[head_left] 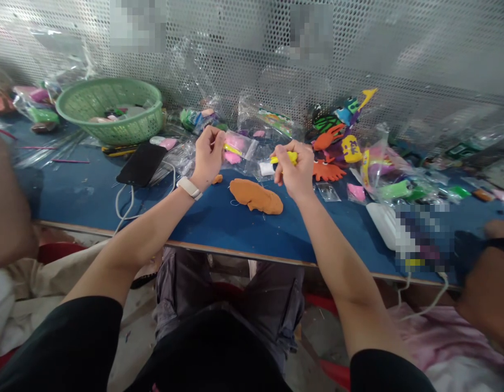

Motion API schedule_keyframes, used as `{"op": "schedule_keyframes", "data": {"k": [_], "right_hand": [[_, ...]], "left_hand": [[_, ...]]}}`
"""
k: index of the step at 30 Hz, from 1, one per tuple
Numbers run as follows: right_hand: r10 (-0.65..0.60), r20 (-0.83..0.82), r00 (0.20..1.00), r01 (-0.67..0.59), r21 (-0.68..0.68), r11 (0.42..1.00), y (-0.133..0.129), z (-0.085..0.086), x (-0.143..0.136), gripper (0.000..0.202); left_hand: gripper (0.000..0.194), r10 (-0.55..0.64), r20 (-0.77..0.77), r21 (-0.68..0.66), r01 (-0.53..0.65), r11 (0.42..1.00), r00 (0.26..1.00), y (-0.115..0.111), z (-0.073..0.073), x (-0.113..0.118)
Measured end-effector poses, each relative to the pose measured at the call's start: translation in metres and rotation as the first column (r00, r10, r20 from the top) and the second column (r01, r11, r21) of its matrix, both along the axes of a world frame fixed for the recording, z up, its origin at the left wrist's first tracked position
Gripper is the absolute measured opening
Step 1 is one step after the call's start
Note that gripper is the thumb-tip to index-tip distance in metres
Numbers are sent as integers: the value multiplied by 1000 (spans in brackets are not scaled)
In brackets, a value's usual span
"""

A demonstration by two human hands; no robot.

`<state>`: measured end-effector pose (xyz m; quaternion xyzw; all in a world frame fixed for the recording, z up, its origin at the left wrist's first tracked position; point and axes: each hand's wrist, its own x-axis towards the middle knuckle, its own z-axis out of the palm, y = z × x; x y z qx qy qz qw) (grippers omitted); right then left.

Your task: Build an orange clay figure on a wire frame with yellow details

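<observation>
My left hand [208,154], with a pale band on the wrist, is closed in a pinch. At its fingertips is a small yellow strip of modelling clay [232,148]; a clear bag with pink clay [235,140] lies just behind it. My right hand [295,166] is closed around a yellow lump of modelling clay [291,157], partly hidden by the fingers. Between my forearms, a long flattened piece of orange-brown clay [256,196] rests on the blue tabletop [219,228]. A small orange bit [217,178] lies near my left wrist.
A green basket [129,128] and a black phone [142,164] with a white cable are at left. Colourful clay figures, including an orange crab-like one [328,170], stand right. A white device [384,223] lies nearer. A perforated metal panel [235,65] rises behind; people sit on both sides.
</observation>
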<state>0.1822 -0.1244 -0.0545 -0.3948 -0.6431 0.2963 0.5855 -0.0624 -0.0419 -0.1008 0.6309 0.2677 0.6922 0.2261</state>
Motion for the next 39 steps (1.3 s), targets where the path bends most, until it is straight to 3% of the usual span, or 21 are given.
{"op": "schedule_keyframes", "data": {"k": [3,5,7,9,12,17,23,30,36,39], "right_hand": [[36,-108,993,-41,-46,998,4,-2,-1,63],[94,-165,982,-110,-88,990,5,-3,-3,73],[160,-186,969,-184,-120,976,5,-4,-5,83],[197,-195,961,-226,-134,965,5,-5,-9,80],[196,-186,963,-223,-139,965,5,-6,-15,70],[209,-146,967,-230,-142,963,2,-9,-21,77],[281,-98,955,-296,-203,933,-4,-12,-20,45],[414,-24,910,-409,-221,885,-7,-13,-20,66],[531,34,847,-506,-257,823,-14,-13,-22,70],[529,37,848,-505,-249,826,-13,-14,-22,68]], "left_hand": [[66,-5,73,-23,6,1000,997,0,0,1],[66,-18,81,-28,21,999,997,0,-1,2],[66,-24,99,-31,27,999,995,1,-1,3],[68,-26,116,-41,31,999,993,1,-2,4],[71,-35,123,-64,43,997,992,1,-2,5],[70,-61,119,-67,69,995,991,-3,-1,7],[67,-51,97,-62,57,996,994,-5,-1,8],[68,-67,102,-54,73,996,992,-8,1,12],[64,-115,-12,-65,114,991,993,-18,1,15],[62,-63,-58,-34,61,998,996,-22,3,15]]}}
